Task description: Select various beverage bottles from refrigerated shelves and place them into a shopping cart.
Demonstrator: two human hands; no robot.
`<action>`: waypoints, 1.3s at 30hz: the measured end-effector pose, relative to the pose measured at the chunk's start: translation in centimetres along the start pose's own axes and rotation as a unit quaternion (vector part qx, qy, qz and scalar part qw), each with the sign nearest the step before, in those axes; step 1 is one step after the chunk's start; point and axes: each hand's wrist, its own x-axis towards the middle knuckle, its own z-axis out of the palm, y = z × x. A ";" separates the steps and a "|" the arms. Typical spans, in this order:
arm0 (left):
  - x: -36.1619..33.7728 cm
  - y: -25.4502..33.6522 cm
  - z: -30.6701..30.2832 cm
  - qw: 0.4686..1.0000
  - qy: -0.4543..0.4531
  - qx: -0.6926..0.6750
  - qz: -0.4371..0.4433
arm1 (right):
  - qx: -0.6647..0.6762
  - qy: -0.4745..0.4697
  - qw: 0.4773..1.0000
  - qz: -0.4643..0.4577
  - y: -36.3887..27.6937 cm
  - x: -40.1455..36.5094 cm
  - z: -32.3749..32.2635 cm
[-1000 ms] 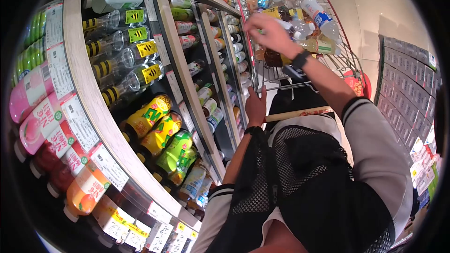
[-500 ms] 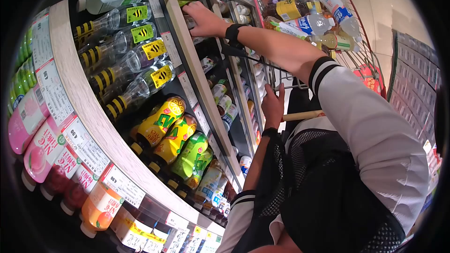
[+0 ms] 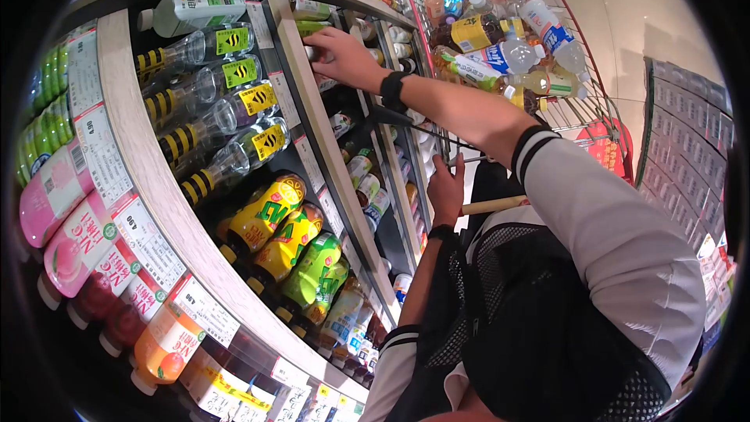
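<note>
My right hand [image 3: 348, 60] reaches into the drinks shelf, its fingers bent around the pale top of a bottle [image 3: 312, 53]; most of that bottle is hidden by the hand and the shelf edge. Beside it on the same shelf lies a bottle with a green and white label [image 3: 311, 9]. My left hand [image 3: 445, 194] is lower down, between the shelves and the shopping cart [image 3: 591, 55]. Its thumb and fingers are apart, with nothing visible in them. A beige bar [image 3: 494, 205] runs close to its wrist.
Bottled drinks [image 3: 512, 55] and packages are heaped in the cart. Bottles with bee-striped necks [image 3: 234, 109], yellow bottles [image 3: 267, 211] and pink juice bottles [image 3: 78, 246] line the tilted shelves. Stacked boxes [image 3: 683, 156] stand at the right beside the tiled floor [image 3: 617, 8].
My right hand shifts slightly down in the view, its fingers now bent around a bottle top. The left hand moves slightly left and down. The whole view has shifted a little.
</note>
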 end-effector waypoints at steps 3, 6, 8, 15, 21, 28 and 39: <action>-0.2 0.0 0.2 1.000 0.016 -0.016 -0.008 | 0.036 0.050 0.998 -0.007 -1.1 -1.1 -3.2; -0.1 0.0 0.4 1.000 0.025 -0.009 -0.006 | 0.156 0.074 0.981 0.087 -0.8 -2.1 -5.1; -0.5 1.0 -0.5 1.000 0.023 -0.010 -0.012 | 0.197 0.077 0.973 0.094 -3.0 -2.6 -7.8; -0.4 0.2 0.0 0.999 0.041 0.020 0.029 | 0.006 0.135 0.991 0.010 -3.7 -4.1 -16.1; -0.2 0.4 0.0 1.000 0.022 0.017 0.007 | -0.147 0.066 0.987 0.017 5.2 -7.3 -20.9; 0.1 -1.2 1.2 0.996 0.072 0.033 0.048 | -0.319 -0.027 0.947 0.024 2.3 -15.3 -33.2; -0.6 -0.8 0.6 0.988 0.086 -0.113 0.067 | -0.417 -0.005 0.805 0.421 -2.6 -31.6 -50.4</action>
